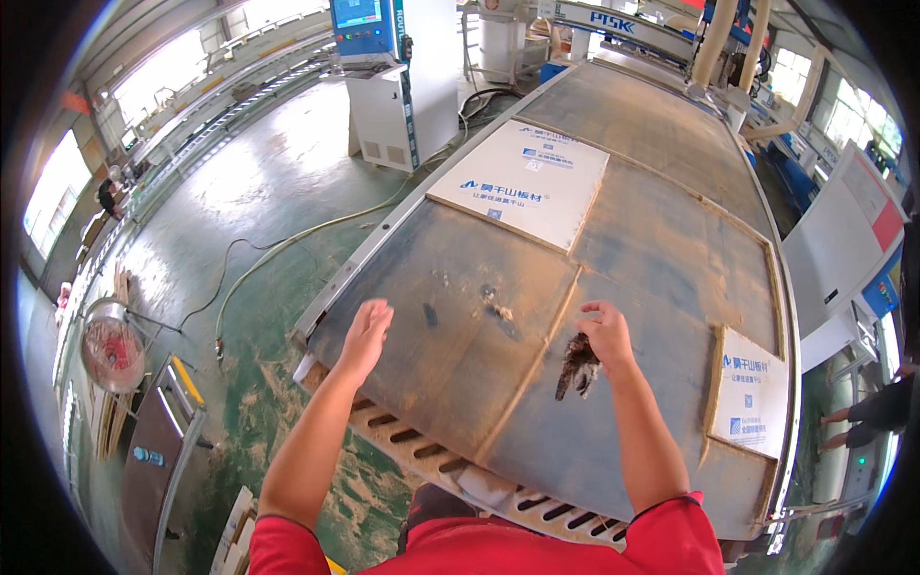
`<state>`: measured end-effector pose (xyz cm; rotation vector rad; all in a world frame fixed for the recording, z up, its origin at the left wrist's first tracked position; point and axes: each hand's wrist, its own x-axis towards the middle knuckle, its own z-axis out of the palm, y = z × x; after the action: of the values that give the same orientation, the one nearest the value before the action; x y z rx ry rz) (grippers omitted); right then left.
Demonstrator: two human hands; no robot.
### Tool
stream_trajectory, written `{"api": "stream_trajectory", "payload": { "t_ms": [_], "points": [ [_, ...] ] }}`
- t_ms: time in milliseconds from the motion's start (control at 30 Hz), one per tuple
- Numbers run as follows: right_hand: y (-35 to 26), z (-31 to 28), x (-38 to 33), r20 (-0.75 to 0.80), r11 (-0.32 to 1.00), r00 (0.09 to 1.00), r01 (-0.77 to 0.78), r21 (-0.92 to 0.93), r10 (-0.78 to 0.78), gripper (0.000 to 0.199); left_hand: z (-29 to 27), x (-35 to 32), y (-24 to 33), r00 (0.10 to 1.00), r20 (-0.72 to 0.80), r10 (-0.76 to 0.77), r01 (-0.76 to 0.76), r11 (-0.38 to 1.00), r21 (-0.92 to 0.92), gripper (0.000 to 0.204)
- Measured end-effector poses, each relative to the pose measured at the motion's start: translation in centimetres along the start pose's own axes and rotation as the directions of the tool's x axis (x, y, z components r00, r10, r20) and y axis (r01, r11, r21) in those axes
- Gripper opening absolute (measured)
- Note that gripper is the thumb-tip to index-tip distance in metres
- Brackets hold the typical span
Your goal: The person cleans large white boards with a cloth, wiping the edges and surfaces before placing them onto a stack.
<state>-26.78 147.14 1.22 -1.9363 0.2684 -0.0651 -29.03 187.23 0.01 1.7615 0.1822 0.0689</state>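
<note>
Over the near left part of the dusty machine bed point(450, 383), my left hand point(369, 333) is held up with nothing in it, its fingers stretched out side by side. My right hand point(607, 335) is closed on a dark brown, ragged, limp thing point(577, 369), which looks like a dirty glove or rag. It hangs below the fingers over the right half of the bed. Between my hands, small dark scraps and a pale clump of debris point(500, 309) lie in the sawdust. Whether the hanging thing touches the bed I cannot tell.
A large white printed board point(527, 182) lies on the bed further away, and a smaller one point(749, 393) at the right edge. A control cabinet point(398, 110) stands beyond the left side. A hose point(287, 240) trails over the floor near a round fan point(113, 345).
</note>
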Motion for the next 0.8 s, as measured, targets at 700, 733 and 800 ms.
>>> {"api": "stream_trajectory", "payload": {
  "t_ms": [700, 733, 800],
  "points": [
    [-1.8, 13.9, 30.3, -0.23, 0.949, 0.943, -0.28, -0.146, 0.242, 0.064, 8.8, 51.3, -2.2, 0.991, 0.042, 0.131, -0.133, 0.832, 0.538, 0.066],
    [-1.8, 14.1, 30.8, -0.241, 0.949, 0.938, -0.287, -0.131, 0.251, 0.062, 8.8, 51.3, -1.8, 0.989, 0.042, 0.141, -0.141, 0.831, 0.539, 0.066],
    [-1.9, 14.2, 31.3, -0.279, 0.942, 0.927, -0.299, -0.149, 0.25, 0.058, 8.8, 51.1, -0.9, 0.99, 0.039, 0.133, -0.134, 0.853, 0.504, 0.064]
  ]
}}
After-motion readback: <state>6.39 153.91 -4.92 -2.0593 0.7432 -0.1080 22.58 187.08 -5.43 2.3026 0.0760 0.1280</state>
